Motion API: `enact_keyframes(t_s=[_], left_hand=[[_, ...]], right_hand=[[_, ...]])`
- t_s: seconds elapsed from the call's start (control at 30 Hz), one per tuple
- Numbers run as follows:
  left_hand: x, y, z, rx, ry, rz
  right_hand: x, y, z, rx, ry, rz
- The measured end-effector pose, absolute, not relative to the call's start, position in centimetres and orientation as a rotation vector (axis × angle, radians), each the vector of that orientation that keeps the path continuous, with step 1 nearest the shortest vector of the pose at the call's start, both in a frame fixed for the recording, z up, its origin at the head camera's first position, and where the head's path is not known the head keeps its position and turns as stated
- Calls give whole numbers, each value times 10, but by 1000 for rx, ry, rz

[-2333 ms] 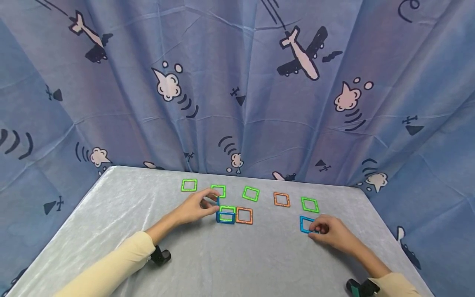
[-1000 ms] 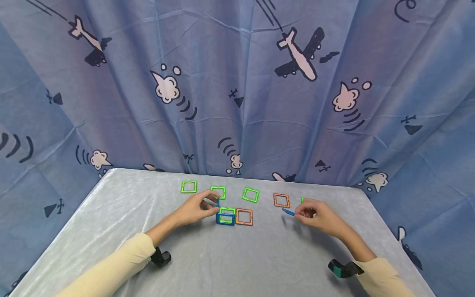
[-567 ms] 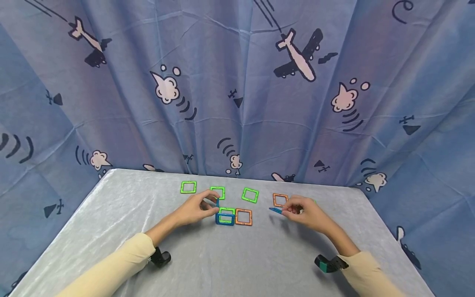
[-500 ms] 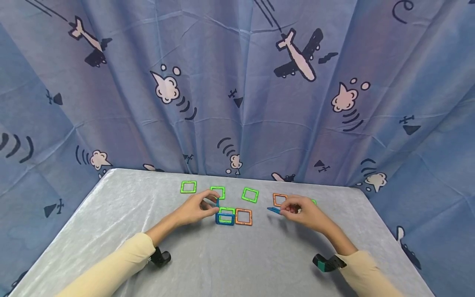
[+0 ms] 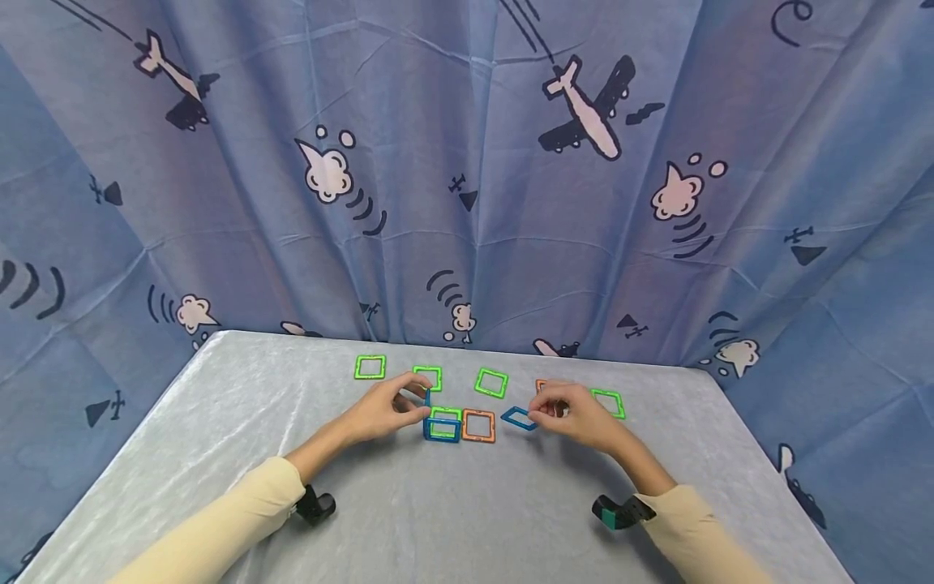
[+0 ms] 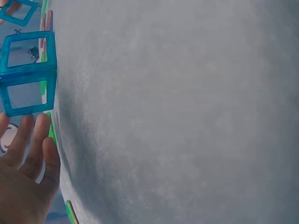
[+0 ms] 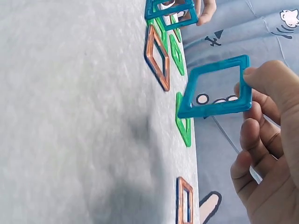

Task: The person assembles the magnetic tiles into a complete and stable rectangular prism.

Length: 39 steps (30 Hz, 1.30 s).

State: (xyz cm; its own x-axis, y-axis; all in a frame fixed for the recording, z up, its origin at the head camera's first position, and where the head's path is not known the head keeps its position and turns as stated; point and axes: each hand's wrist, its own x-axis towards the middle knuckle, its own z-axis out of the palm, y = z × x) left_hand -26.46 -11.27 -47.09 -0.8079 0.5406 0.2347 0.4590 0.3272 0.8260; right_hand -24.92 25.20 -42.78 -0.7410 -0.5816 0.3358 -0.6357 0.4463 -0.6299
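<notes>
Two blue square frame tiles stand upright, joined at a corner, in the middle of the table. My left hand (image 5: 390,404) holds the left one (image 6: 32,111) between thumb and fingers at its edge. The front blue tile (image 5: 443,439) stands before a flat green tile (image 5: 447,410). Flat against their right side lies an orange tile (image 5: 478,440). My right hand (image 5: 572,412) pinches a third blue tile (image 7: 215,110) by one edge between thumb and fingers. That tile is tilted, raised above the table just right of the orange one.
Along the back lie flat green tiles, one at far left (image 5: 370,378), one in the middle (image 5: 490,394) and one at right (image 5: 609,392). Another green tile (image 5: 438,378) is partly behind my left hand. A second orange tile (image 7: 180,200) lies behind my right hand. A patterned curtain (image 5: 467,122) hangs behind.
My right hand has picked the blue tile up from the right side of the table and carried it left towards the orange tile, tilting it. The left hand stays at the standing tiles.
</notes>
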Motion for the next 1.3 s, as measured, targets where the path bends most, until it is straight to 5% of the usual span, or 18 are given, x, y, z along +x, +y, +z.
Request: enact_keyframes(t_s=[0.77, 1.3], left_hand=[[-264, -113, -469, 928, 2502, 1491], [-265, -114, -470, 934, 2494, 1499]], right_hand=[[-247, 230, -424, 1306, -2475, 1339], [-231, 216, -415, 1192, -2596, 1407]])
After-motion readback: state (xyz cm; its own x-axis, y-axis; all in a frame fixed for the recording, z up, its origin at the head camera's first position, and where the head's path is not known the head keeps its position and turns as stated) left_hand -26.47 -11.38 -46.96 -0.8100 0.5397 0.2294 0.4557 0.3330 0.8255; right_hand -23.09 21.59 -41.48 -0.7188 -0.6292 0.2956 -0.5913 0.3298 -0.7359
